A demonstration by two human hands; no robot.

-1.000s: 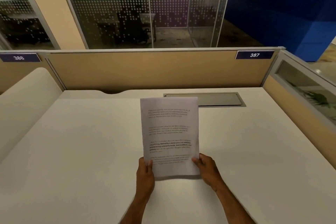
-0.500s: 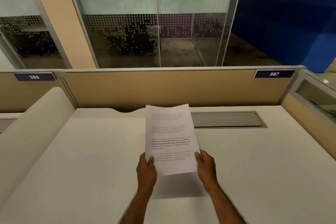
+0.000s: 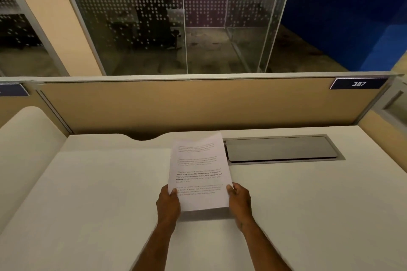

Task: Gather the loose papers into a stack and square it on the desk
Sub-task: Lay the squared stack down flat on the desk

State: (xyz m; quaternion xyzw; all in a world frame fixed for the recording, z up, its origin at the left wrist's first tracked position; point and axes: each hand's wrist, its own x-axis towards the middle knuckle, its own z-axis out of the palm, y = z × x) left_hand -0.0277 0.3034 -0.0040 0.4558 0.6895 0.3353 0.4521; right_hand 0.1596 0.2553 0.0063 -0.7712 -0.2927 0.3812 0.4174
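Grey cable hatch (image 3: 282,149) flush in surface; tan partition (image 3: 198,105) behind w/ "387" plate (image 3: 358,83); glass wall (image 3: 176,17) beyond.

Two bare forearms, no sleeves, watch or rings seen; left hand (image 3: 168,203) and right hand (image 3: 240,201) ungloved.

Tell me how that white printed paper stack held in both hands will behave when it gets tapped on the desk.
The white printed paper stack is probably floppy: its top leans and curves away above the left hand and right hand. It looks thin, so likely light. Sheets may slide apart on the smooth cream desk unless both side edges are pinched.
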